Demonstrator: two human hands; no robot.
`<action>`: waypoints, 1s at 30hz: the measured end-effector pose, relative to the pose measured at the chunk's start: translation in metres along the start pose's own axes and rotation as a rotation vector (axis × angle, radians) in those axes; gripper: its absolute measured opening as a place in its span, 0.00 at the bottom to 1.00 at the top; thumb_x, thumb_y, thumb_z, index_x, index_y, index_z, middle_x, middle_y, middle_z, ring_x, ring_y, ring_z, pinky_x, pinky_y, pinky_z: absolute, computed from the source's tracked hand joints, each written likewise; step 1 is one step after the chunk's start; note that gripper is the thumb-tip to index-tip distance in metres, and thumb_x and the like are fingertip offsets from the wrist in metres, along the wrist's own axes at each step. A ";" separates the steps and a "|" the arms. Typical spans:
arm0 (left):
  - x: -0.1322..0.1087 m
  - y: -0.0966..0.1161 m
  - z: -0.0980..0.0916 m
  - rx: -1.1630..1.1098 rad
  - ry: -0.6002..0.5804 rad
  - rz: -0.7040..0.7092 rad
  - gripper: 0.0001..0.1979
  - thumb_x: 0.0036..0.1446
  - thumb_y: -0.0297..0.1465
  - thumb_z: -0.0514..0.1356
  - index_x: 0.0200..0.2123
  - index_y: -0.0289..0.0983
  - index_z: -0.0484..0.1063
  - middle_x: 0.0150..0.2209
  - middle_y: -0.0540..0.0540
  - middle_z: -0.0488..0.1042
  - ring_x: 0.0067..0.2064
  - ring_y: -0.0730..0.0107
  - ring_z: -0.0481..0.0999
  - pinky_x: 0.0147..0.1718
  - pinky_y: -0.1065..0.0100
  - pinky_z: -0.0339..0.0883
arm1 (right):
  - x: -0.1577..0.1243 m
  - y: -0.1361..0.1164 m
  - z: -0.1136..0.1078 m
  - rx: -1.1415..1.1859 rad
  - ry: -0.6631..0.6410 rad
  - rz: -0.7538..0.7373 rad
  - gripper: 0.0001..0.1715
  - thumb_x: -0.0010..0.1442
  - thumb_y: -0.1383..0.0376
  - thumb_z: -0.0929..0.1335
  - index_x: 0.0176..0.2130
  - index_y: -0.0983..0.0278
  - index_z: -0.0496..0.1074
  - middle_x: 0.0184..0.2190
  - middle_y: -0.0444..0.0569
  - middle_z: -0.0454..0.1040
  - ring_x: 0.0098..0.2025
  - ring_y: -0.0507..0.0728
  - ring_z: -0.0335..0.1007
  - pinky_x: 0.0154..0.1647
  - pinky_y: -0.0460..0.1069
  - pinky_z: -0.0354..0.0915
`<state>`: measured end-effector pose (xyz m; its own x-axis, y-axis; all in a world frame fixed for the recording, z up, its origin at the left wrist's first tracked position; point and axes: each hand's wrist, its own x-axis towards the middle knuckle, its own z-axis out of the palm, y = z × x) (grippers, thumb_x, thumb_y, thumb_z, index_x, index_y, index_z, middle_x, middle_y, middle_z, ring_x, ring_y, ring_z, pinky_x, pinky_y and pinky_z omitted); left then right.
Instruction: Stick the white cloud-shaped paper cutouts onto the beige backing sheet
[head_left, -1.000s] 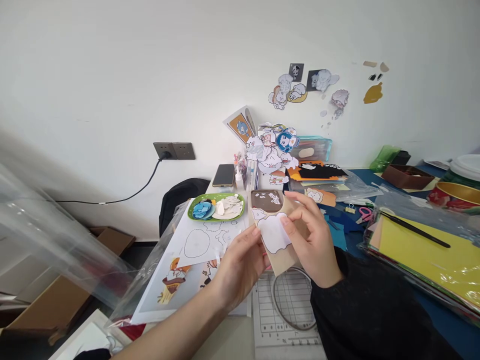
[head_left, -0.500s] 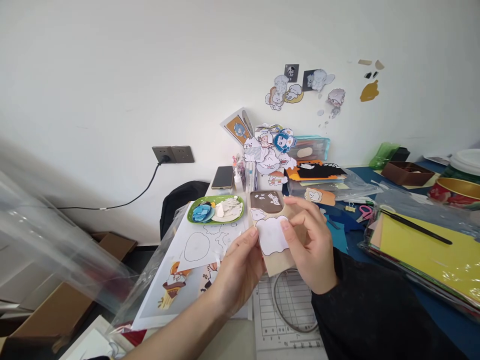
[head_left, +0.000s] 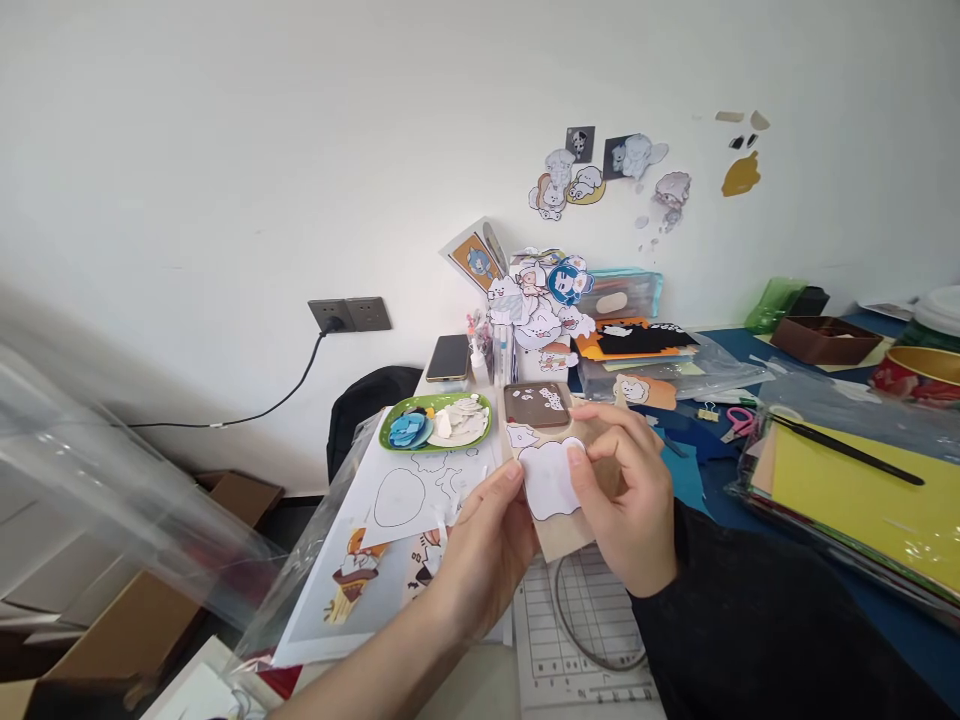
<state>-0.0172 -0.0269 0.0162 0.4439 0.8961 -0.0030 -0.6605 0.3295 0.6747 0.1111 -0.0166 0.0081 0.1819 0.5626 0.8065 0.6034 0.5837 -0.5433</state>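
Note:
A white paper cutout [head_left: 551,482] with a wavy black outline is held up between both hands, in front of a beige sheet [head_left: 561,540]. My left hand [head_left: 487,510] is closed at its left edge, the thumb pressed on the rim. My right hand [head_left: 626,480] pinches the right edge between thumb and fingers. Just above the cutout are a small white animal-shaped cutout [head_left: 520,436] and a brown tray [head_left: 517,404] with small white pieces. Whether the left fingers also grip the beige sheet is hidden.
To the left sits a green dish [head_left: 480,437] of blue and white pieces, over outline drawings [head_left: 399,498]. Black tweezers [head_left: 847,450] lie on yellow paper [head_left: 840,495] at right, near pink scissors [head_left: 739,424]. A phone [head_left: 448,358] and paper figures [head_left: 540,325] are behind.
The view has shifted slightly, so the whole scene sits a little further right. Both hands keep their hold on the cutout, with hardly any other movement.

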 end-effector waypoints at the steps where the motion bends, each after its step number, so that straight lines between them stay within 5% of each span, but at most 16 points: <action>1: 0.000 0.000 0.000 0.001 0.007 0.002 0.16 0.64 0.31 0.49 0.48 0.33 0.72 0.47 0.41 0.74 0.53 0.58 0.68 0.52 0.61 0.60 | 0.000 0.000 0.000 0.001 -0.003 -0.001 0.12 0.56 0.71 0.65 0.24 0.62 0.58 0.41 0.48 0.72 0.46 0.59 0.67 0.48 0.59 0.55; 13: 0.001 0.002 -0.002 -0.005 0.015 0.001 0.16 0.63 0.31 0.49 0.49 0.34 0.71 0.45 0.42 0.75 0.49 0.61 0.70 0.48 0.65 0.63 | 0.001 -0.003 -0.001 0.021 -0.069 0.039 0.13 0.55 0.68 0.67 0.24 0.61 0.58 0.42 0.47 0.71 0.46 0.59 0.66 0.48 0.59 0.54; 21: 0.002 0.009 -0.005 0.103 -0.028 0.026 0.17 0.63 0.34 0.48 0.44 0.35 0.75 0.35 0.45 0.76 0.29 0.73 0.70 0.27 0.73 0.63 | 0.002 -0.003 -0.002 0.002 -0.090 0.008 0.12 0.55 0.68 0.67 0.25 0.61 0.59 0.42 0.48 0.70 0.47 0.60 0.65 0.47 0.59 0.55; 24: 0.004 0.012 -0.005 0.186 0.038 0.055 0.16 0.61 0.36 0.52 0.44 0.35 0.75 0.31 0.46 0.75 0.27 0.73 0.68 0.28 0.72 0.62 | 0.002 -0.003 -0.001 -0.008 -0.088 -0.034 0.12 0.55 0.69 0.68 0.24 0.61 0.61 0.40 0.48 0.69 0.45 0.59 0.65 0.47 0.58 0.57; 30: 0.006 0.012 -0.005 0.224 0.141 0.046 0.13 0.58 0.34 0.56 0.39 0.33 0.76 0.28 0.46 0.74 0.29 0.73 0.69 0.34 0.71 0.65 | -0.003 -0.003 0.001 0.074 -0.164 0.022 0.10 0.55 0.68 0.68 0.27 0.61 0.61 0.27 0.43 0.66 0.30 0.53 0.63 0.31 0.49 0.61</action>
<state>-0.0251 -0.0158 0.0209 0.3177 0.9463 -0.0604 -0.5205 0.2273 0.8231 0.1081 -0.0201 0.0070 0.0622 0.6602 0.7485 0.5406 0.6081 -0.5813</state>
